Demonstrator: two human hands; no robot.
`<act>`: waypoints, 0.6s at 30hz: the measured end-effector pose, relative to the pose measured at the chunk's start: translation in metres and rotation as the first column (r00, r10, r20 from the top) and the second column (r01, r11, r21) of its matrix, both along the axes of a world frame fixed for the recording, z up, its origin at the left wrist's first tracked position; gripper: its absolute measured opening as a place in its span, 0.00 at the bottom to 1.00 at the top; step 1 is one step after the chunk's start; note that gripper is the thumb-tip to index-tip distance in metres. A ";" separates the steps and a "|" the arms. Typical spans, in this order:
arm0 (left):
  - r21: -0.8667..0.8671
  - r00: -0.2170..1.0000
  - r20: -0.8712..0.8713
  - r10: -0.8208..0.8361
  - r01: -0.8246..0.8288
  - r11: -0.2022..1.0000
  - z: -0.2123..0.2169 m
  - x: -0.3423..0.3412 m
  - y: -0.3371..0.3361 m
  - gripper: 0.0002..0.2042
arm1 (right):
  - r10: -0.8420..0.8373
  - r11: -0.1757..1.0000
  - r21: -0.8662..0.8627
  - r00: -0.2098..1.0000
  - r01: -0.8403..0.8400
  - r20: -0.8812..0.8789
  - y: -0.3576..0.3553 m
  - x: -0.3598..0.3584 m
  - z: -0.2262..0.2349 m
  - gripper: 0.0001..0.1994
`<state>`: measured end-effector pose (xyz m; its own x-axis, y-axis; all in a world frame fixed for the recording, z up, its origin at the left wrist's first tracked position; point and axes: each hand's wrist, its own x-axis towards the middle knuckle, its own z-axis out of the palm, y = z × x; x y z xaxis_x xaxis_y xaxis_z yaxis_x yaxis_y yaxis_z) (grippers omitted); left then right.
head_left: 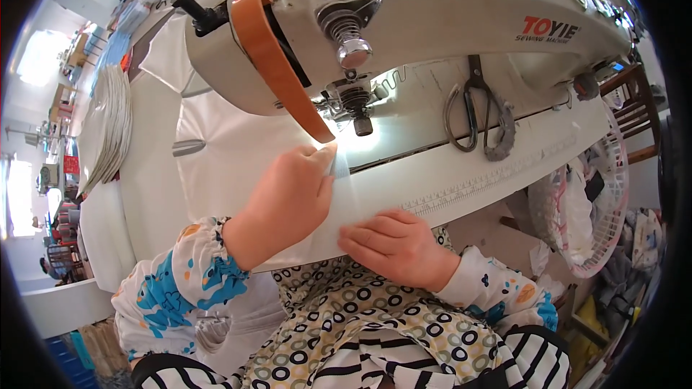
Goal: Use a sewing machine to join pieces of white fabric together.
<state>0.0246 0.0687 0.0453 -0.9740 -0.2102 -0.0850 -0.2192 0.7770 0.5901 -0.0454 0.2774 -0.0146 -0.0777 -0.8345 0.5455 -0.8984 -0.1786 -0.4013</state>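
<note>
White fabric lies across the sewing machine's bed, and a thin translucent edge of it runs down from the needle area. My left hand is closed on the fabric just below the orange guard, thumb and forefinger together close to the lit presser foot. Nearer the table's front edge, my right hand has its fingers together, pointing left, closed on the fabric's near edge; its thumb is hidden. The pale sewing machine stands over the work, and its needle is lost in the glare.
Black-handled scissors lie on the bed to the right. A printed ruler scale follows the front edge. A pink-rimmed basket of cloth stands right of the table. Stacked white pieces sit at the left.
</note>
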 end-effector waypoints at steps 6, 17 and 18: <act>-0.033 1.000 -0.001 -0.021 0.020 0.999 -0.001 -0.002 0.000 0.20 | -0.042 0.999 0.035 0.999 0.042 0.016 -0.006 -0.005 0.001 0.15; -0.102 0.999 0.047 -0.014 0.019 0.995 0.007 -0.010 0.000 0.14 | -0.107 0.992 0.065 0.994 0.108 -0.015 -0.020 -0.015 0.002 0.16; -0.164 0.999 0.026 -0.039 0.043 0.985 0.006 -0.011 0.000 0.12 | -0.116 0.991 0.067 0.993 0.118 -0.027 -0.021 -0.017 0.003 0.16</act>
<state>0.0135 0.0684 0.0514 -0.9803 -0.1828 -0.0749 -0.1968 0.8718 0.4486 -0.0628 0.2559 -0.0117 -0.1650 -0.8558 0.4903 -0.9206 -0.0448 -0.3880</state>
